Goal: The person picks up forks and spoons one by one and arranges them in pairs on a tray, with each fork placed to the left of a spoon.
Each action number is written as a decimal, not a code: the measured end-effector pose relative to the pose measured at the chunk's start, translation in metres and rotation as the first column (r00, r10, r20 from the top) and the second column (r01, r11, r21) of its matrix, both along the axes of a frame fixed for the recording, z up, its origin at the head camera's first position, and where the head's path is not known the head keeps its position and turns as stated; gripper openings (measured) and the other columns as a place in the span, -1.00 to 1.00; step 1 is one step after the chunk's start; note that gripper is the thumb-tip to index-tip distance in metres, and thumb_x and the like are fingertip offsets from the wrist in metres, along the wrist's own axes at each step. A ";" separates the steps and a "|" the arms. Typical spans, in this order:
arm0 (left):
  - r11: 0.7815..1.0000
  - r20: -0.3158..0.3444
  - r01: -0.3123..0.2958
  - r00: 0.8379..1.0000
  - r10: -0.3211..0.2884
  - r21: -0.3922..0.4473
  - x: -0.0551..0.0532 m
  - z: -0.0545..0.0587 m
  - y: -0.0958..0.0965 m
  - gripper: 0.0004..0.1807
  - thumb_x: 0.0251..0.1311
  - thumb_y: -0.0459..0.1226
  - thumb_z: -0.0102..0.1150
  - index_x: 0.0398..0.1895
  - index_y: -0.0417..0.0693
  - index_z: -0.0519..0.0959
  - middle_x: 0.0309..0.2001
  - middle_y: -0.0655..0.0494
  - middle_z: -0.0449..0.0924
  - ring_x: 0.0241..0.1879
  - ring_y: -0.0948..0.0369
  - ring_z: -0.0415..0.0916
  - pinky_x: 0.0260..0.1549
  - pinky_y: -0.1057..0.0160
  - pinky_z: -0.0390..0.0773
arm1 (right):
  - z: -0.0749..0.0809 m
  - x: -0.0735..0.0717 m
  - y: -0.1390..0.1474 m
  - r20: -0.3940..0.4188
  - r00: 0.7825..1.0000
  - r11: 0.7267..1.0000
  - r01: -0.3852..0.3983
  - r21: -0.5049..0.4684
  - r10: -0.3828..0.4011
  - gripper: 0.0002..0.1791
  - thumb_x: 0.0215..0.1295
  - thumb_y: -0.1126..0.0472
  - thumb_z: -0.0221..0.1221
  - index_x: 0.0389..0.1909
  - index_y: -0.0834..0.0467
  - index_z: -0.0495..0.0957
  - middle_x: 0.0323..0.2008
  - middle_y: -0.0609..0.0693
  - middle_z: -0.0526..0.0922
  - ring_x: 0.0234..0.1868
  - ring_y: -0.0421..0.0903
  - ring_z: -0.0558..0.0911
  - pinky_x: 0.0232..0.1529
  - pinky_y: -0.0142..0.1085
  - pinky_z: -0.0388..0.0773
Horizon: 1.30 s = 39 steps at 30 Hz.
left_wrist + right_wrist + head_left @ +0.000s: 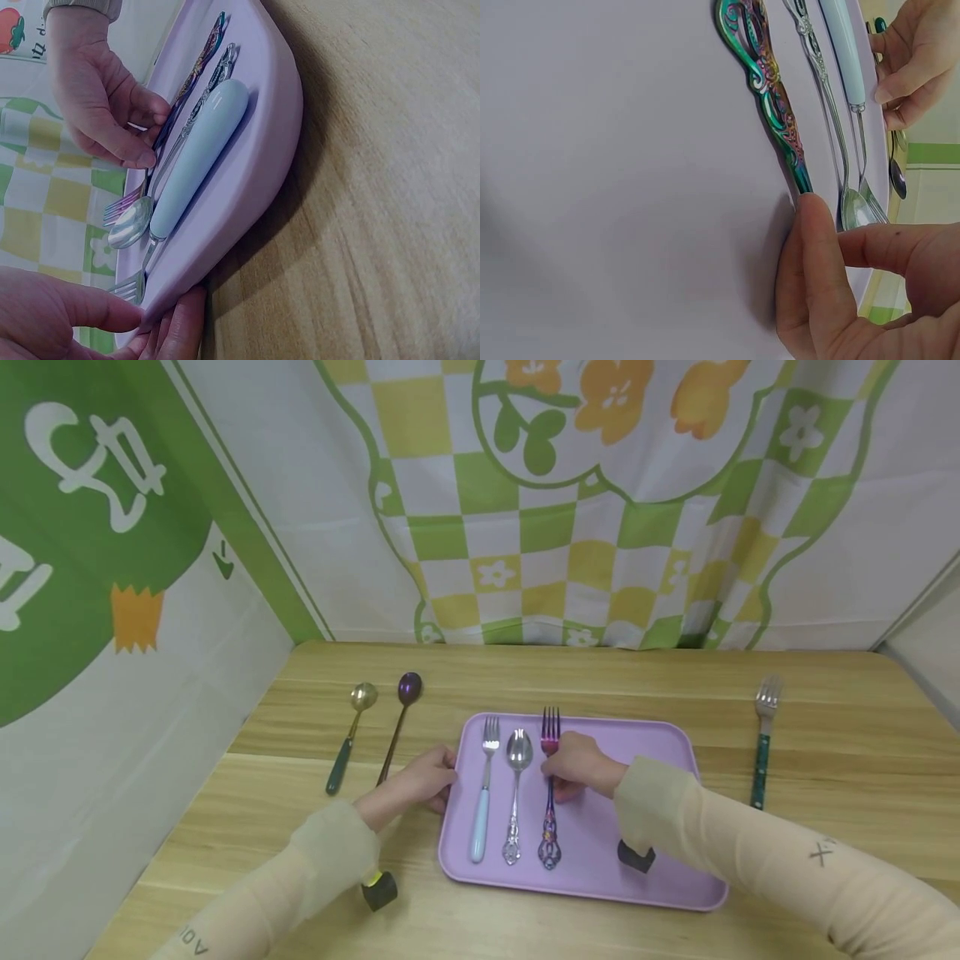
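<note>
My right hand (581,766) pinches the neck of a purple iridescent fork (550,835) with an ornate handle, which lies on a lilac tray (637,877). In the right wrist view, the fork's handle (769,82) stretches away from the fingertips. At the tray's left side my left hand (426,777) grips the rim, its thumb on top and its fingers along the outside, as the left wrist view shows. Between the hands, a silver spoon (518,752) and a fork with a pale blue handle (479,827) lie side by side on the tray.
Left of the tray lie a gold spoon with a green handle (341,766) and a dark purple spoon (409,688). A fork with a green handle (761,760) lies on the wooden table (847,735) to the right. A checked curtain (540,543) hangs behind.
</note>
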<state>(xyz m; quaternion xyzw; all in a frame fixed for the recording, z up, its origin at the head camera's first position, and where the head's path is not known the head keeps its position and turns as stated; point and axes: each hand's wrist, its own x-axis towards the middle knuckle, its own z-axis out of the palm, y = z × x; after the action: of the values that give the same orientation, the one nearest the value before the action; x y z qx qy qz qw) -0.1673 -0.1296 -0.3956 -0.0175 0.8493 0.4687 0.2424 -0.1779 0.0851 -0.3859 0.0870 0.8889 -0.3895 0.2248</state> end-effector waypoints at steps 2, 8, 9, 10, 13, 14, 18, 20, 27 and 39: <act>1.000 -0.001 -0.001 1.000 0.001 0.001 0.000 -0.001 0.000 -0.82 0.12 -0.51 -0.16 -0.19 -0.39 0.31 -0.50 -0.14 0.45 -0.60 0.14 0.45 -0.57 0.19 0.67 | 0.000 0.000 0.000 0.002 1.000 1.000 0.000 -0.003 0.000 -0.88 0.04 0.40 0.15 -0.53 0.35 0.39 -0.74 0.07 0.49 -0.81 -0.17 0.49 -0.69 -0.38 0.61; 1.000 -0.005 -0.003 1.000 0.003 -0.007 0.001 -0.001 -0.001 -0.83 0.13 -0.51 -0.16 -0.20 -0.39 0.31 -0.49 -0.16 0.46 -0.60 0.14 0.46 -0.57 0.19 0.67 | 0.000 0.001 -0.001 0.019 1.000 1.000 0.002 -0.013 -0.002 -0.89 0.04 0.40 0.14 -0.49 0.35 0.39 -0.72 0.08 0.49 -0.78 -0.15 0.51 -0.67 -0.36 0.62; 1.000 -0.003 -0.004 1.000 0.004 -0.006 0.001 -0.001 -0.001 -0.83 0.14 -0.51 -0.16 -0.19 -0.39 0.31 -0.49 -0.16 0.47 -0.60 0.13 0.47 -0.57 0.19 0.67 | 0.001 0.001 -0.001 0.022 1.000 1.000 0.001 -0.012 -0.001 -0.89 0.04 0.39 0.14 -0.48 0.35 0.40 -0.71 0.09 0.49 -0.77 -0.15 0.52 -0.66 -0.36 0.62; 1.000 -0.002 -0.006 1.000 0.006 -0.006 0.001 -0.001 -0.001 -0.83 0.14 -0.50 -0.16 -0.19 -0.39 0.32 -0.48 -0.16 0.47 -0.59 0.13 0.48 -0.57 0.19 0.67 | 0.001 0.002 -0.001 0.026 1.000 1.000 -0.001 -0.016 0.001 -0.88 0.03 0.39 0.15 -0.48 0.35 0.40 -0.70 0.09 0.50 -0.76 -0.14 0.53 -0.66 -0.36 0.63; 1.000 0.002 -0.006 1.000 0.006 -0.002 0.001 -0.002 -0.001 -0.82 0.14 -0.50 -0.16 -0.18 -0.40 0.31 -0.48 -0.17 0.47 -0.59 0.12 0.49 -0.56 0.18 0.68 | 0.003 0.003 0.000 0.043 0.999 0.999 -0.014 -0.029 0.015 -0.85 0.04 0.36 0.16 -0.44 0.36 0.39 -0.66 0.12 0.51 -0.72 -0.11 0.55 -0.62 -0.34 0.64; 1.000 0.003 -0.006 1.000 0.006 0.000 0.001 -0.002 -0.001 -0.82 0.14 -0.50 -0.16 -0.18 -0.40 0.31 -0.47 -0.17 0.47 -0.59 0.12 0.49 -0.56 0.18 0.68 | 0.005 0.003 0.001 0.048 0.999 0.999 -0.023 -0.026 0.024 -0.84 0.04 0.35 0.16 -0.43 0.36 0.40 -0.64 0.13 0.52 -0.71 -0.10 0.56 -0.61 -0.34 0.64; 1.000 0.002 0.001 1.000 -0.001 0.003 0.002 -0.002 -0.001 -0.82 0.14 -0.51 -0.17 -0.18 -0.40 0.31 -0.47 -0.18 0.47 -0.58 0.11 0.49 -0.56 0.18 0.68 | 0.011 0.008 0.007 0.049 0.996 0.997 -0.080 0.018 0.079 -0.80 0.08 0.26 0.16 -0.42 0.33 0.40 -0.59 0.14 0.54 -0.64 -0.08 0.58 -0.59 -0.32 0.64; 1.000 0.000 0.003 1.000 -0.003 0.009 0.003 -0.002 -0.001 -0.82 0.14 -0.51 -0.17 -0.18 -0.41 0.30 -0.47 -0.18 0.47 -0.58 0.11 0.49 -0.56 0.17 0.68 | 0.016 0.009 0.011 0.023 0.993 0.992 -0.115 0.054 0.114 -0.79 0.09 0.22 0.16 -0.45 0.32 0.42 -0.57 0.13 0.55 -0.61 -0.07 0.58 -0.59 -0.32 0.64; 1.000 -0.002 0.002 1.000 -0.002 0.011 0.002 -0.002 -0.001 -0.82 0.13 -0.52 -0.16 -0.18 -0.41 0.30 -0.46 -0.18 0.47 -0.57 0.10 0.50 -0.55 0.17 0.68 | 0.033 0.017 0.028 -0.084 0.962 0.956 -0.246 0.159 0.262 -0.81 0.12 0.23 0.13 -0.42 0.31 0.44 -0.57 0.09 0.52 -0.56 -0.07 0.53 -0.58 -0.34 0.61; 1.000 -0.003 -0.008 1.000 0.008 0.005 0.000 -0.002 -0.001 -0.80 0.13 -0.51 -0.15 -0.17 -0.40 0.31 -0.46 -0.18 0.47 -0.57 0.11 0.49 -0.55 0.18 0.68 | 0.053 0.033 0.051 -0.177 0.860 0.825 -0.373 0.425 0.480 -0.81 0.07 0.19 0.19 -0.41 0.26 0.50 -0.52 0.01 0.53 -0.51 -0.11 0.45 -0.51 -0.31 0.46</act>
<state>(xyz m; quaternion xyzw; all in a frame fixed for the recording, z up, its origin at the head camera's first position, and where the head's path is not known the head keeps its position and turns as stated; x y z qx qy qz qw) -0.1675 -0.1305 -0.3977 -0.0196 0.8483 0.4720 0.2393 -0.1444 0.1361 -0.3328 -0.1293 0.9657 -0.1588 0.1598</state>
